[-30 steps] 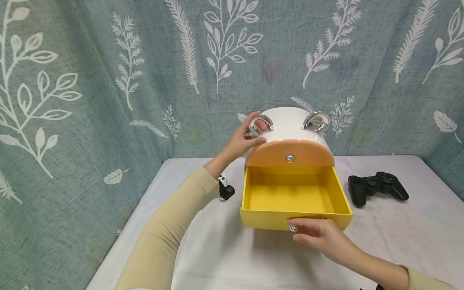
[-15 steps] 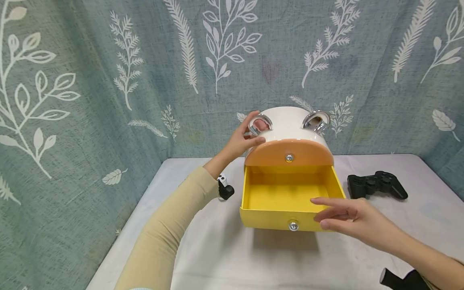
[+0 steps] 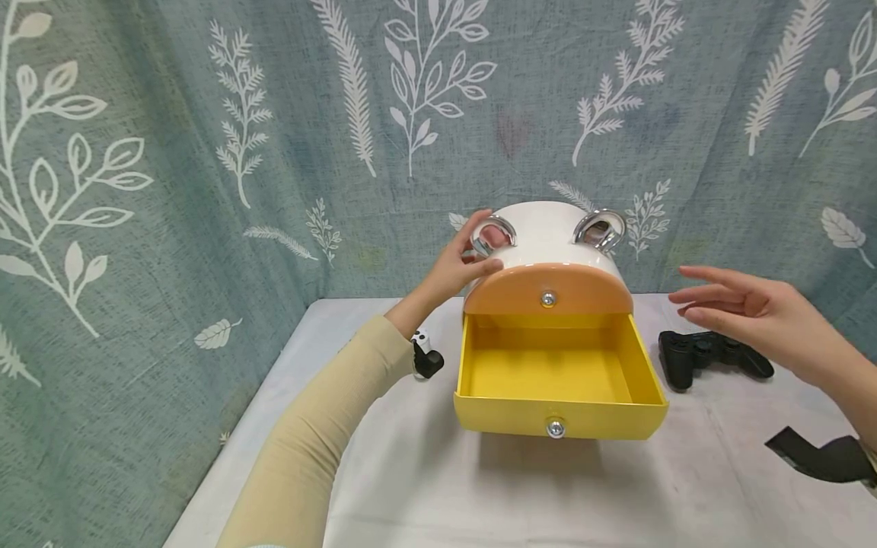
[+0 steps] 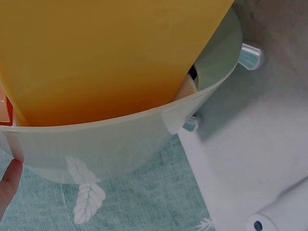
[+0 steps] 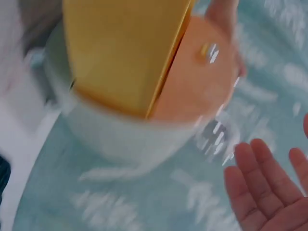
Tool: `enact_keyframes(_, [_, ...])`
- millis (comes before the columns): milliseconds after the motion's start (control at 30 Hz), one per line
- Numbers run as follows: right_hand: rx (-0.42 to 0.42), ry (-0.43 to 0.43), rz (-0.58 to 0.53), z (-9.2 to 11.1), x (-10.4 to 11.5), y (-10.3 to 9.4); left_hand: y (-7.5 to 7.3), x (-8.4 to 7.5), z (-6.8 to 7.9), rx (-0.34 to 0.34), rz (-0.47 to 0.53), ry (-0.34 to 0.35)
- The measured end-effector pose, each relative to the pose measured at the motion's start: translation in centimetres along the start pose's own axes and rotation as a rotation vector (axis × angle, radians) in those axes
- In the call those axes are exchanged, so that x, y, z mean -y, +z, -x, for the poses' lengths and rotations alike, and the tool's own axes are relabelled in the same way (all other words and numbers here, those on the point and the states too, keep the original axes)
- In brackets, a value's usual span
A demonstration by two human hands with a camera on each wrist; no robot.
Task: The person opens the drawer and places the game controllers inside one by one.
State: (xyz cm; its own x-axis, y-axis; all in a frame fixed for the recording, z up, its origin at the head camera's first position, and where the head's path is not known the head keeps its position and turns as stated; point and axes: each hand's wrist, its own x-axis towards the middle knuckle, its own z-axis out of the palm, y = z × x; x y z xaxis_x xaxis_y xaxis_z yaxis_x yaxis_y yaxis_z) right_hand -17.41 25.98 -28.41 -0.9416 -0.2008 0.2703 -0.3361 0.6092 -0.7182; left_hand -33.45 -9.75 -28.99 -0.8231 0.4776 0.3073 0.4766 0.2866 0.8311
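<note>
A small white drawer box (image 3: 541, 228) with silver ring ears stands at the back of the table. Its orange upper drawer (image 3: 521, 291) is in, and its yellow lower drawer (image 3: 548, 373) is pulled out with nothing inside. My left hand (image 3: 455, 266) holds the box's upper left corner beside one ear, thumb on the front. In the left wrist view a fingertip (image 4: 12, 175) touches the white shell. Right of the box, my right hand (image 3: 760, 308) hangs in the air with loose fingers, holding nothing. Behind and below it lies a black game controller (image 3: 685, 358), partly covered.
A small black-and-white object (image 3: 426, 358) sits left of the box, partly hidden by my left sleeve. White cloth covers the table (image 3: 411, 487). A patterned curtain (image 3: 288, 137) hangs close behind and on the left.
My right hand has let go of the yellow drawer's knob and moved right and up, to over the game controller. The left hand and the drawer stay as they were.
</note>
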Motion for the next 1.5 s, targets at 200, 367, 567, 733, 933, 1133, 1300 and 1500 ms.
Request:
enact_keyframes(200, [-0.114,0.061,0.023,-1.9,-3.9,-2.1,0.0,0.0,0.1,-0.001,0.009,0.003])
enact_keyframes(367, [-0.054,0.081,0.021,-2.5,-7.3,-2.9,0.0,0.0,0.0,0.007,0.012,0.001])
enact_keyframes(567, [0.051,0.136,0.055,-2.5,-10.9,-3.1,0.1,0.1,0.1,0.002,0.002,0.016])
enact_keyframes(733, [0.116,0.194,0.001,-2.2,-13.8,-3.1,0.2,0.0,0.0,-0.005,0.008,0.019])
enact_keyframes(933, [0.184,0.255,-0.009,-2.1,-16.5,-2.3,0.2,-0.1,0.0,-0.003,0.008,0.011])
enact_keyframes(1133, [0.248,0.343,0.056,-1.8,-18.6,-1.3,0.1,0.0,0.0,0.005,0.012,0.008])
enact_keyframes(1300, [0.248,0.353,0.042,-1.0,-20.3,-0.4,0.0,0.0,0.0,0.001,0.013,0.009])
enact_keyframes(1500, [0.21,0.391,0.023,-0.4,-21.5,0.7,0.1,0.0,0.0,-0.003,0.014,0.01])
